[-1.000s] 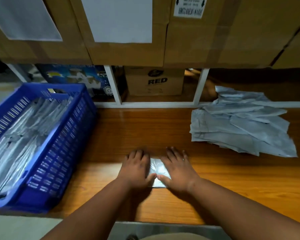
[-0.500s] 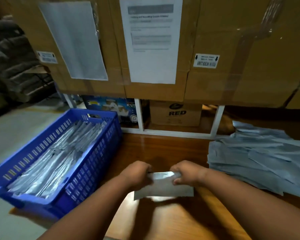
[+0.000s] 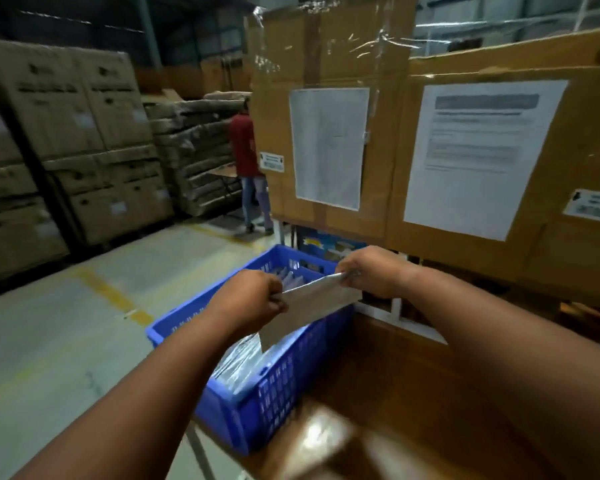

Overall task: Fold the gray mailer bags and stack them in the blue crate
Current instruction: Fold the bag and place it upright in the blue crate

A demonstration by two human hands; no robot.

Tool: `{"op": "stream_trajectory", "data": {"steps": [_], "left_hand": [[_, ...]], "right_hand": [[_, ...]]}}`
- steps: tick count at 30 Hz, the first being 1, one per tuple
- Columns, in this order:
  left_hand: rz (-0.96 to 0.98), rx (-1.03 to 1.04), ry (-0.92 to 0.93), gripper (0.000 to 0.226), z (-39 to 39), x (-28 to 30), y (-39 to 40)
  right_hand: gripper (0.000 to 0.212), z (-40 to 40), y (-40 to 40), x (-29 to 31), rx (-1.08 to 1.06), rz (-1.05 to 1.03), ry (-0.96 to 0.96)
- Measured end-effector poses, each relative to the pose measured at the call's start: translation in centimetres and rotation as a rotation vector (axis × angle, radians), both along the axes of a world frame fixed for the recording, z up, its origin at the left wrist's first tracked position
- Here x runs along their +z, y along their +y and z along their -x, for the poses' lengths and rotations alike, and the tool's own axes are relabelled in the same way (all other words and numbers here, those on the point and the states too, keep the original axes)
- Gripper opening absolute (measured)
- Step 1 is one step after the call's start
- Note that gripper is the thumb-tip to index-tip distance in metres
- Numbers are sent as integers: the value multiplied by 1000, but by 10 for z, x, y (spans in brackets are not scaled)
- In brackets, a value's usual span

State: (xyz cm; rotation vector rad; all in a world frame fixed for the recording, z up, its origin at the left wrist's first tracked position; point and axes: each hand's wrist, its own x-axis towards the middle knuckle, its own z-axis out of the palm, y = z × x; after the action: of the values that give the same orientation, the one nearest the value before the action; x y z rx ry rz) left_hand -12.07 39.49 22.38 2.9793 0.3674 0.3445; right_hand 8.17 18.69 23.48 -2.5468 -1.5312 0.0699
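- head view, step: folded gray mailer bag [image 3: 310, 308] is in transit to the blue crate [image 3: 281, 382] – fold looks done, this is the stacking step
- left hand [image 3: 248, 301] grip: fingers curled round the bag's left end, grasping it
- right hand [image 3: 371, 271] grip: pinching the bag's upper right edge, grasping it too
- bag position: held in the air between both hands, hanging over the crate's right-hand rim, above the contents, not touching them as far as I can tell
- next move, my read: lower it flat onto the pile inside the crate, long side along the crate's length, then let go with both hands; keep the fold from springing open on release
- crate: sits at the left end of the table [image 3: 413, 410], left side overhanging or at the edge – can't tell which
- crate contents: stacked gray bags [image 3: 243, 362], shiny, lying in rows along the crate; count unreadable, partly hidden by the arms
- behind the crate: cardboard boxes [image 3: 465, 161] with paper sheets taped on
- frame is motion-blurred, so fine detail of the fold is not visible
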Motion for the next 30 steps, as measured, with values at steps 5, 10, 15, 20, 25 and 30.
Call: {"op": "stream_trajectory", "data": {"steps": [5,10,15,20,25,30], "left_hand": [[38,115,113,44,35,-29,49],[127,150,309,39,43,-76,70],[185,114,507,37,29,-109,75],[113,85,743,36,6,-131,72],[46,36,1036,22,-15,-142,71],[-40,43,1020,14,-18,-152,74]], "right_hand": [[18,5,106,-6,139,158,-119],[28,10,168,-47,221,401,-75],[23,8,200,-91,226,732,-1],[25,13,216,-123,191,880,-74],[32,16,235,-155,184,918,-130],[44,19,245,-159,210,920,-225]]}}
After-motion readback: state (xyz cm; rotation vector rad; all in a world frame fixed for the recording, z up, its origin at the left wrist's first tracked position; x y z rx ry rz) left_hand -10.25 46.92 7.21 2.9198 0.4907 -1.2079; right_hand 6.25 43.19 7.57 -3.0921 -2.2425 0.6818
